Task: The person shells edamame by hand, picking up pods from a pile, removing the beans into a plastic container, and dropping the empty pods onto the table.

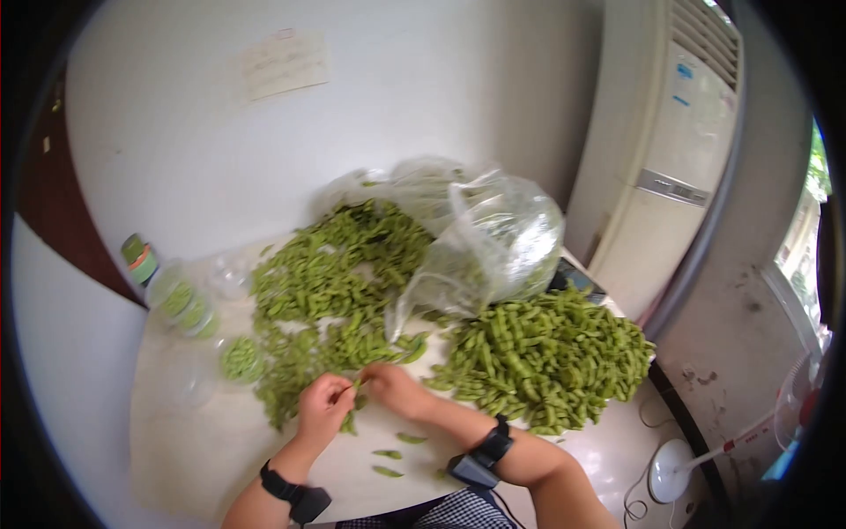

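At the back of your bench (203, 450) slumps a clear plastic bag (507, 234), with small clear cups (189, 304) on the left. A paper note (285, 63) hangs on the wall, a tall air conditioner (679, 150) stands to the right, and a white fan (674, 467) sits on the floor.

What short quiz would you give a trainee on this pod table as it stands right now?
1. True or false: the left hand and the right hand both pinch the same pod.
2. Where is the clear plastic bag? A) behind the big pod pile; B) on the floor; C) under the left hand.
3. Fill in: the small clear cup with green contents stands to the ___ of the left hand.
Key: 1 true; 2 A; 3 left.
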Available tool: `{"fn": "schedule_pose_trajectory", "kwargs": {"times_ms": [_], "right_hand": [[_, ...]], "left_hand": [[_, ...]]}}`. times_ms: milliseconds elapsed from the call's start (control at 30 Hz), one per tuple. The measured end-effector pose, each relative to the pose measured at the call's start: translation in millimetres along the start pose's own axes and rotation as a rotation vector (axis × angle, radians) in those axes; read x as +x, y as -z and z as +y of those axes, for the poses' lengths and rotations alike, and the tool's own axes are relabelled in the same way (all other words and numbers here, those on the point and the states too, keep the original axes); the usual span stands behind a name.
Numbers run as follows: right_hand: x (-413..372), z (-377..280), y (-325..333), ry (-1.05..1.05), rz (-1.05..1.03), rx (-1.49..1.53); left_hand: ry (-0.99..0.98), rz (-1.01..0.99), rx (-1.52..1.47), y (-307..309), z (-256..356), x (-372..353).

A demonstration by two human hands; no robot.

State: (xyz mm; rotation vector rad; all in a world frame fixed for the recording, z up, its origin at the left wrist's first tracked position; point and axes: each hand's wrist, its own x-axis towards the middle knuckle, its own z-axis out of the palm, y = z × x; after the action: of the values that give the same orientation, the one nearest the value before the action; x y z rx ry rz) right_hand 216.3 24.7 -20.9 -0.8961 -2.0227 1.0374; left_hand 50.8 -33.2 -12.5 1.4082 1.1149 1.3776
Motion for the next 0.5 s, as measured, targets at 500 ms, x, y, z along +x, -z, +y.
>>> {"fn": "schedule_pose_trajectory", "kwargs": {"times_ms": [500], "right_hand": [[10.0, 23.3, 13.1, -0.115, 0.238, 0.245]], "left_hand": [[-0.231, -0.799, 0.837, 1.6, 50.0, -3.7]]}}
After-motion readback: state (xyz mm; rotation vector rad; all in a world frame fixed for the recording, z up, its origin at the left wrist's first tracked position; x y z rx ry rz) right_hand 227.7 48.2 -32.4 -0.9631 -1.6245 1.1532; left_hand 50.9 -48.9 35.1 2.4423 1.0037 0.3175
